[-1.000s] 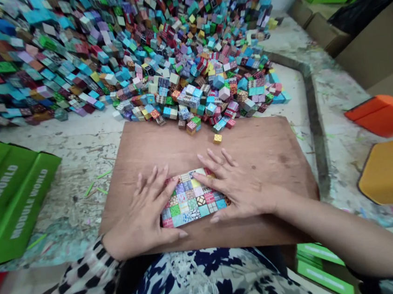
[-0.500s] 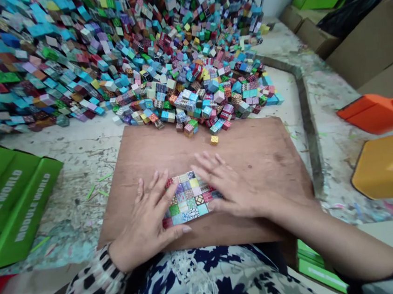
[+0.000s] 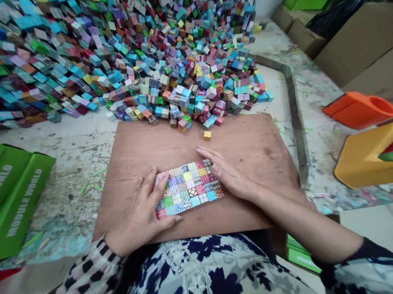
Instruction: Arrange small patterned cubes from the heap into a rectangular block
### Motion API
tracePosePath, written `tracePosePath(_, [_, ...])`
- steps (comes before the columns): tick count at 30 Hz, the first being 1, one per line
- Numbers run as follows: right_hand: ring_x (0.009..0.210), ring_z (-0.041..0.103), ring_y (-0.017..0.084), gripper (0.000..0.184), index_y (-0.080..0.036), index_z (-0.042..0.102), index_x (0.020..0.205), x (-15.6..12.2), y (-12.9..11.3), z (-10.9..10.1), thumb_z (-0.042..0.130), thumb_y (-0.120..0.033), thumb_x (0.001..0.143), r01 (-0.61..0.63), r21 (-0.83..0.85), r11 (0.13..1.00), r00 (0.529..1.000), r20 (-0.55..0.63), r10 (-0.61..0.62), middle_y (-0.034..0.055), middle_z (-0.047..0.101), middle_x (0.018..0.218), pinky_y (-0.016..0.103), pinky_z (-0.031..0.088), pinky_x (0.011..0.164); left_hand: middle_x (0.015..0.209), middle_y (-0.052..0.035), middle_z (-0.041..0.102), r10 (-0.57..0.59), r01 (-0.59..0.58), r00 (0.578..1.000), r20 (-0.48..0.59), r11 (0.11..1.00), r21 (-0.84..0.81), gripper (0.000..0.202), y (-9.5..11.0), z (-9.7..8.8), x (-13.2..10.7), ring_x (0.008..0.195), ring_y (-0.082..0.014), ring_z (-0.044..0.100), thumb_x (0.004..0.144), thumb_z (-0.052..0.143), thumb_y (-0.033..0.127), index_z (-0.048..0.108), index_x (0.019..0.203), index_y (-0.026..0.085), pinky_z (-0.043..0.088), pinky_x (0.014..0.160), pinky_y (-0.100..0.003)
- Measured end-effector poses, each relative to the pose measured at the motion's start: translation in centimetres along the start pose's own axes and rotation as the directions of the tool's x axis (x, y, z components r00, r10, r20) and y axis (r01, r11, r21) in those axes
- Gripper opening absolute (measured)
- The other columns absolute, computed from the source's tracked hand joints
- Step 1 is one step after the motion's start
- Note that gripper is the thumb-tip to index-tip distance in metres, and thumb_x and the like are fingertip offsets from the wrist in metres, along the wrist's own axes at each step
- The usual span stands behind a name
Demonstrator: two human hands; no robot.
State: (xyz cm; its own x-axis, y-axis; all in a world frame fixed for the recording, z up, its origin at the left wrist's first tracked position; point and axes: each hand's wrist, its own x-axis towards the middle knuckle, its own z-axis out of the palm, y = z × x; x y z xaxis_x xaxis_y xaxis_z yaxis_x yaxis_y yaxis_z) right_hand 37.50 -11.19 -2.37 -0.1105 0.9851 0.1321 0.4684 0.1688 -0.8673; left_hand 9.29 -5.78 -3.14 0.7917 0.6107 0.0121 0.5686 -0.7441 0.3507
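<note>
A flat slab of small patterned cubes [image 3: 188,187], packed edge to edge in rows, lies on a brown wooden board [image 3: 252,145] in front of me. My left hand [image 3: 136,209] is open at the slab's left end, fingertips on its upper left corner and thumb stretched along the near edge. Along the right end rests my right hand [image 3: 233,176], also open, its fingers stretched out and its side against the cubes. A single yellow cube [image 3: 207,135] sits apart on the board, beyond the slab.
A large heap of loose coloured cubes [image 3: 130,55] spreads across the back, spilling onto the board's far edge. Green boxes [image 3: 22,198] stand at left. An orange holder [image 3: 357,110] and a yellow tape dispenser [image 3: 359,158] are at right, with cardboard boxes [image 3: 357,41] behind.
My right hand has slid right off the slab's top to its right end, uncovering more cubes. My left hand has drawn back slightly to the left end. The view has shifted a little.
</note>
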Motion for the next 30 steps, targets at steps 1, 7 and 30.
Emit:
tracePosePath(1, [0.139, 0.036, 0.027, 0.059, -0.028, 0.046, 0.142, -0.4, 0.0, -0.3, 0.034, -0.063, 0.096, -0.004, -0.01, 1.0, 0.998, -0.057, 0.004, 0.0095, 0.041, 0.149, 0.05, 0.029, 0.115, 0.163, -0.0164, 0.006, -0.002, 0.002, 1.0, -0.001, 1.0, -0.012, 0.098, -0.1, -0.1, -0.1, 0.146, -0.0411, 0.019, 0.081, 0.058, 0.066, 0.007, 0.156, 0.027, 0.02, 0.117, -0.059])
tracePosePath(7, [0.096, 0.058, 0.022, 0.023, -0.027, 0.068, 0.104, -5.3, -0.1, -1.1, 0.047, -0.026, 0.095, 0.02, -0.163, 0.986, 0.975, -0.213, -0.056, 0.0063, 0.056, 0.096, 0.041, 0.051, 0.084, 0.164, -0.0135, 0.003, -0.042, 0.042, 0.999, -0.025, 0.999, -0.006, 0.105, -0.9, -0.3, -1.3, 0.147, -0.0405, 0.015, 0.079, 0.058, 0.07, -0.002, 0.155, 0.029, 0.018, 0.117, -0.06])
tracePosePath(30, [0.085, 0.051, 0.023, 0.024, -0.017, 0.07, 0.1, -5.0, -0.6, -0.3, 0.05, -0.01, 0.088, 0.13, -0.485, 0.865, 0.969, -0.124, -0.216, 0.0091, 0.057, 0.091, 0.04, 0.045, 0.075, 0.162, -0.0137, 0.019, -0.023, 0.023, 0.997, -0.067, 1.0, 0.005, 0.091, -1.6, -0.3, -1.8, 0.146, -0.0354, 0.024, 0.089, 0.043, 0.066, 0.001, 0.156, 0.023, 0.021, 0.118, -0.054])
